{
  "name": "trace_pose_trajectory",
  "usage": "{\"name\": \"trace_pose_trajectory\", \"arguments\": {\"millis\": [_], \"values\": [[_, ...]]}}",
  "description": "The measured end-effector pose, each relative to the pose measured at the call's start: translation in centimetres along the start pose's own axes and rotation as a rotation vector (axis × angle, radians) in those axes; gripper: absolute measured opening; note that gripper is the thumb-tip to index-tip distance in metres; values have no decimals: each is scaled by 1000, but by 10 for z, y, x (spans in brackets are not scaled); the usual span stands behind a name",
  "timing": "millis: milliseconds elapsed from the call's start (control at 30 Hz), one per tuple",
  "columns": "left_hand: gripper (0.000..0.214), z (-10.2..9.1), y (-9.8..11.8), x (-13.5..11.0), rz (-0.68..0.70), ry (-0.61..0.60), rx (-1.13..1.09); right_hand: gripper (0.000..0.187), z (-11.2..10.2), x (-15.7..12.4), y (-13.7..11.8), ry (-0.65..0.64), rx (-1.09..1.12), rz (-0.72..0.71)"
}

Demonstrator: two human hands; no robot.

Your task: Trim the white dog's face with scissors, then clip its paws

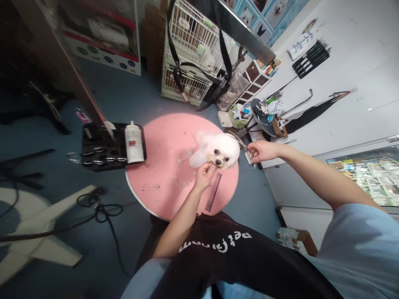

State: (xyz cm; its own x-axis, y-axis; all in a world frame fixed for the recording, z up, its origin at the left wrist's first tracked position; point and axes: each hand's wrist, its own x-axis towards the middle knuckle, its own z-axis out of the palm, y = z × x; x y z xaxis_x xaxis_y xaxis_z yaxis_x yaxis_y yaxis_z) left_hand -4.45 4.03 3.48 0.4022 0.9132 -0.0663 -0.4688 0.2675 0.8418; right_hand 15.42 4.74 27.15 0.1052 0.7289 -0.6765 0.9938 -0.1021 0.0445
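Observation:
A fluffy white dog (202, 154) is on the round pink table (162, 137), its rounded head facing me. My left hand (205, 175) is closed at the dog's muzzle, gripping it under the chin. Grooming scissors (241, 142) are in my right hand (262, 151), with the fingers around the handles. Their blades reach to the fur on the side of the head at the right. Beside my left hand lies a comb (213, 192) with a purple spine. Loose hair clippings (183, 183) are scattered over the table top.
At the table's left edge, a black tool tray (93, 143) holds several scissors and a white bottle (134, 143). A metal arm (249, 31) with black straps (226, 54) hangs above the far side. White cages (187, 79) stand behind; a cable (107, 211) lies on the floor.

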Motion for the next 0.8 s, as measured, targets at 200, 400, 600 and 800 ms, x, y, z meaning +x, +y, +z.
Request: {"name": "trace_pose_trajectory", "arguments": {"millis": [200,400,600,800], "values": [[41,-1,0,-1,31,10,-10,23,2,4,2,-69,199,19],[41,-1,0,-1,39,12,-8,28,10,10,11,-82,339,18],[39,-1,2,-2,42,8,-10,30,12,11,15,-111,416,24],[37,-1,-1,-1,40,-7,-12,34,14,11,16,-118,454,36]]}}
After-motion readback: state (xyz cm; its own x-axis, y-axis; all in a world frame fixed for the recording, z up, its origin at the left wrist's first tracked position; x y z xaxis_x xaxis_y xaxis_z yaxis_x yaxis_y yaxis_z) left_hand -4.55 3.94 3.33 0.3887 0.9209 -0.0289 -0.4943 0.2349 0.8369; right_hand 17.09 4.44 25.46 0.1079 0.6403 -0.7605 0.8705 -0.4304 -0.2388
